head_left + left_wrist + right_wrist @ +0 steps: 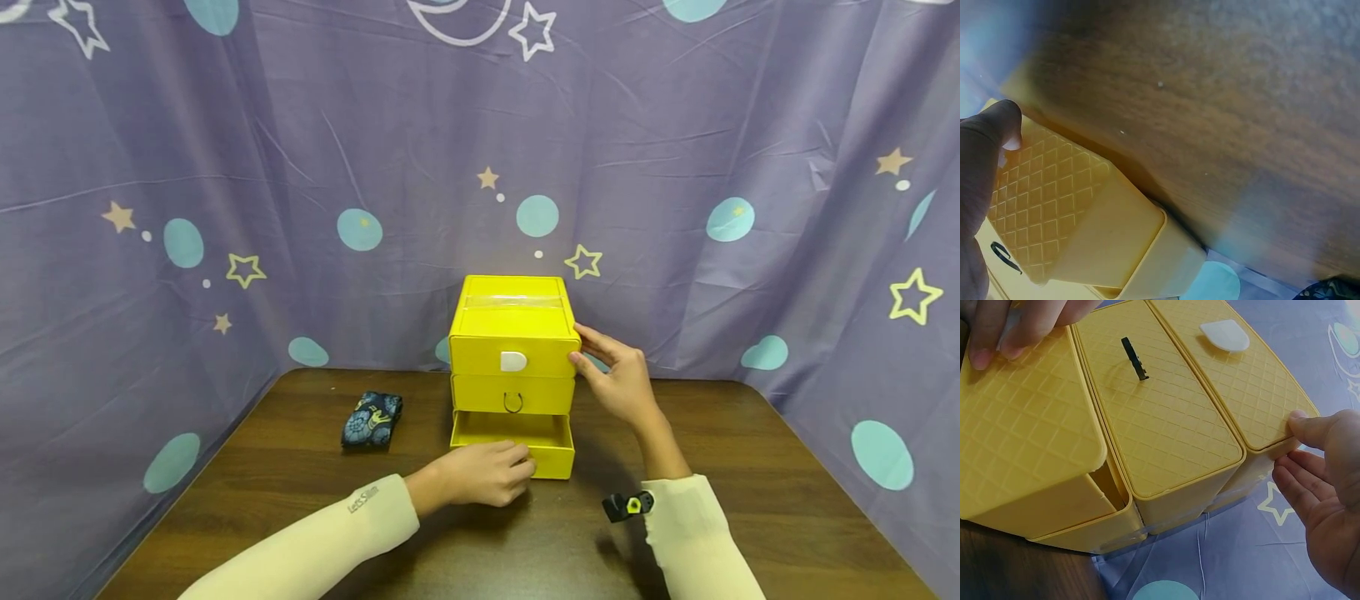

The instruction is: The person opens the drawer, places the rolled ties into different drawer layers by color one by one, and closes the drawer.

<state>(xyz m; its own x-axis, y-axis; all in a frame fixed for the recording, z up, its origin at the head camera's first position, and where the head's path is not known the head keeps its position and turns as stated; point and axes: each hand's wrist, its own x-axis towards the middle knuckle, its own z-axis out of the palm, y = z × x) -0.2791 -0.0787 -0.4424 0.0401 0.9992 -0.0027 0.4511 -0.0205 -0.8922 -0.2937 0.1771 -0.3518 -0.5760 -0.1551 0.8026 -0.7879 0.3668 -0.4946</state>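
A yellow three-drawer box [517, 321] stands at the back of the table. Its bottom drawer [553, 463] is pulled out, and the inside that shows is bare. At that drawer's front, my left hand [483, 473] pinches a small whitish tab, mostly hidden by the fingers. My right hand [618, 379] grips the box's upper right corner, thumb on the top drawer's front [1254, 381] and fingers along the side. The top drawer has a white tab [513, 361]; the closed middle drawer carries a thin dark handle [1135, 359].
A folded dark cloth [372, 419] with blue and yellow patterns lies left of the box. Clear tape [513, 302] crosses the box's top. Behind the wooden table [270, 492] hangs a purple curtain [435, 150]. A black strap device [628, 505] is at the right wrist.
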